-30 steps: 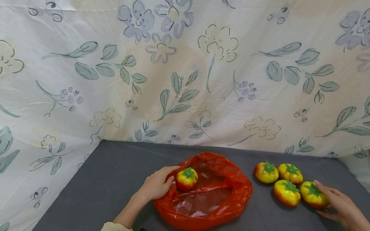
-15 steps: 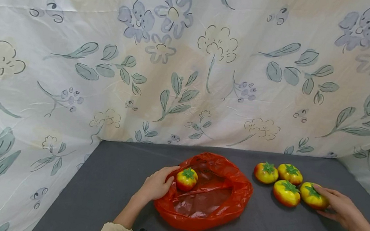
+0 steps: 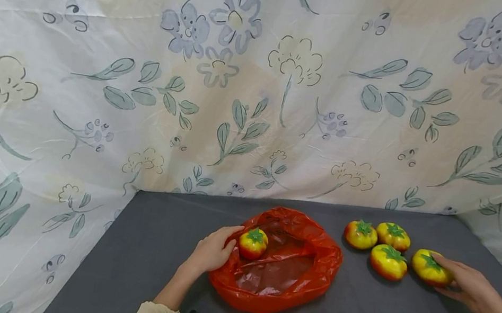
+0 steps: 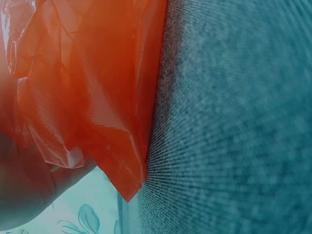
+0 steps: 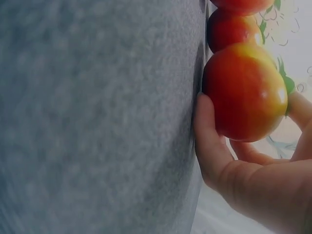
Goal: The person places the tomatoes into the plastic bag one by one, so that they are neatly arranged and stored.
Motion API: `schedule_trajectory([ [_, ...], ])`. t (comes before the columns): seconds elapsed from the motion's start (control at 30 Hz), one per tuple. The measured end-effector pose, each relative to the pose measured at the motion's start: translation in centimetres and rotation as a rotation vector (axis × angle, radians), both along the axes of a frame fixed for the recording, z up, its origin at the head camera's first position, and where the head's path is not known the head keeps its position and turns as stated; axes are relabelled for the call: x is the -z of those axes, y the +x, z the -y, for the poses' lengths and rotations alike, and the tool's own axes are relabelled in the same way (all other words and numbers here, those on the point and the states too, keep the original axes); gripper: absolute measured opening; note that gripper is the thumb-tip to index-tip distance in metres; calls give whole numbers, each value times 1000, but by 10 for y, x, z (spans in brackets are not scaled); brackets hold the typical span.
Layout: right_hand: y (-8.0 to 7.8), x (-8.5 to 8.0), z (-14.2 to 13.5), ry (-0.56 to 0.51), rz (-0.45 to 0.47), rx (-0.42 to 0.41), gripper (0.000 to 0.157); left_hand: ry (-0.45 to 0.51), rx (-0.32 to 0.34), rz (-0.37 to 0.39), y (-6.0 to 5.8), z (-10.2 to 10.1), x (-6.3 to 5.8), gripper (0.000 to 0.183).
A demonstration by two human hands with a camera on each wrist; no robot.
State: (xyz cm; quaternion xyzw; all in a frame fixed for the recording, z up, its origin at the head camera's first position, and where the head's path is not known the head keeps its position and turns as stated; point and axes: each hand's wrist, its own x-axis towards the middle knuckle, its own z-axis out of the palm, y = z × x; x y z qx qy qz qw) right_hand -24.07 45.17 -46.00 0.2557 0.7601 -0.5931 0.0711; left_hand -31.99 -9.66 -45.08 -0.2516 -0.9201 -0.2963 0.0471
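A red plastic bag (image 3: 269, 301) lies on the dark table with its mouth spread wide. My left hand (image 3: 214, 247) grips its left rim, and red film covers part of that hand in the left wrist view. Just inside the rim, by my left thumb, sits a yellow-red tomato (image 3: 253, 243) with a green star-shaped top. On the right, my right hand (image 3: 471, 286) holds another tomato (image 3: 432, 267) between thumb and fingers. In the right wrist view the thumb is low on this tomato (image 5: 243, 92), close to the table, with a finger near its green top.
Three more tomatoes, at back left (image 3: 361, 234), back right (image 3: 393, 236) and front (image 3: 388, 262), stand close together left of the held one. A floral cloth (image 3: 287, 103) hangs behind the dark table (image 3: 141, 248) and along its sides.
My right hand has shifted slightly right with its tomato, so a small gap now separates it from the front tomato. The left hand and the bag stay put.
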Motion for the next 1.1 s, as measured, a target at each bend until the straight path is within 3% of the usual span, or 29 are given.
schedule_trajectory([
  [0.2,2,-2,-6,-57,-44,-73,96,0,-6,9,-1,1,1,41],
  [0.47,3,-5,-7,-70,-138,-154,93,3,0,4,-2,1,3,41],
  [0.83,0,-7,-11,-269,-189,-64,92,-1,6,-9,-1,1,0,41],
  [1.1,4,-12,-7,-543,-237,15,69,1,7,-12,0,1,-1,40],
])
